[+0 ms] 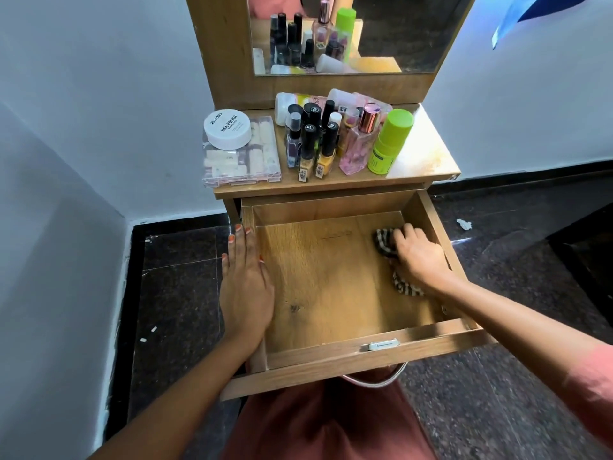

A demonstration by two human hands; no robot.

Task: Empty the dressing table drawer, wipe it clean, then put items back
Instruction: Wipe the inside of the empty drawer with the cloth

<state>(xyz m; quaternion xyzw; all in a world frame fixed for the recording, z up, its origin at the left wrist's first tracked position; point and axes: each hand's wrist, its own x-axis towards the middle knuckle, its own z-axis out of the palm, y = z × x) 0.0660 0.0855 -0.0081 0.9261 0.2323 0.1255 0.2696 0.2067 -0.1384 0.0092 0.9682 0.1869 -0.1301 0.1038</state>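
Drawer pulled well out, light wood, floor bare but for a dark smudge front left. Striped cloth bunched on the floor by the right wall, mostly under right hand. On the table top above: nail polish bottles upright in a cluster, pink perfume bottle, green bottle, white jar on clear box, which possibly holds nail tips.

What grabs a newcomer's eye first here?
The pulled-out drawer at centre, bare inside except for the right hand gripping a striped cloth near its right wall, while the left hand lies flat on the left wall. Above it, the tabletop is crowded with nail polish bottles, a lime green bottle at their right, and a white jar on a clear box at the left.
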